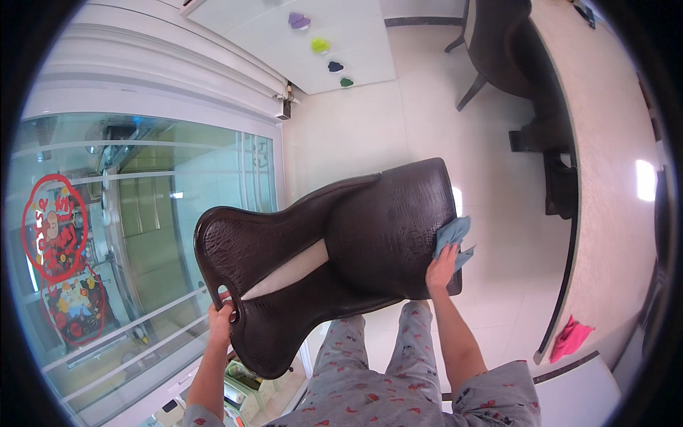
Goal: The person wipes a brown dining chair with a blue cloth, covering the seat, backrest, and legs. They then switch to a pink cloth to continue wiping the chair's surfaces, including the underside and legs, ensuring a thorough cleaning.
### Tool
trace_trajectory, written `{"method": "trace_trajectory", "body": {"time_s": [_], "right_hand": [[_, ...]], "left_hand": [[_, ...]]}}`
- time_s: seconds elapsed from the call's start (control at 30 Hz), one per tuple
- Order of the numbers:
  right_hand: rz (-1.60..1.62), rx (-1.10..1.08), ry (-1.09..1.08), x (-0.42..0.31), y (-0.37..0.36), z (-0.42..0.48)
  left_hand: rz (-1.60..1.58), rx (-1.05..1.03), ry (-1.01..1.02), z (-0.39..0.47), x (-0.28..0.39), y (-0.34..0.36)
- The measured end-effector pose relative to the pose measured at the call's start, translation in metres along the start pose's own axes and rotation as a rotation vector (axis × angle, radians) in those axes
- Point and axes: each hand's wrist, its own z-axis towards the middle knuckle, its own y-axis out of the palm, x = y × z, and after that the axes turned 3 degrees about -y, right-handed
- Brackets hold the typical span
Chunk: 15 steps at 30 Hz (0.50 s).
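Note:
A dark brown chair with an embossed leather-look cover [392, 229] stands before me, its tall backrest [224, 251] towards the left. A pale fabric strip [291, 269] shows between the two dark sides of the backrest. My left hand [221, 317] grips the backrest's top edge at the oval hand hole. At the seat's right edge, my right hand [443, 269] holds a blue-grey cloth [453, 237] against the cover. Part of the cloth hangs past the seat edge. The chair's legs are hidden beneath it.
A long pale tabletop [603, 176] runs along the right, with a pink cloth [571, 339] at its near corner. Another dark chair [501, 48] stands at the upper right. Glass sliding doors [213, 187] are at the left. Below left is a green shelf unit [259, 397] with items.

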Motion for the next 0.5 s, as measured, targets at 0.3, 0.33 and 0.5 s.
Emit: {"method": "trace_trajectory", "body": {"time_s": [0.3,0.33,0.5], "right_hand": [[0.005,-0.385,0.472,-0.060,-0.023,-0.105],[0.054,-0.331,0.463,-0.053,-0.016,-0.109],[0.033,-0.115,0.414,-0.026,0.034,-0.114]], "left_hand": [[-0.020,-0.049,0.000,-0.006,0.017,-0.002],[-0.019,-0.064,-0.003,-0.007,0.020,0.001],[-0.020,-0.053,-0.014,-0.015,0.031,0.020]]}}
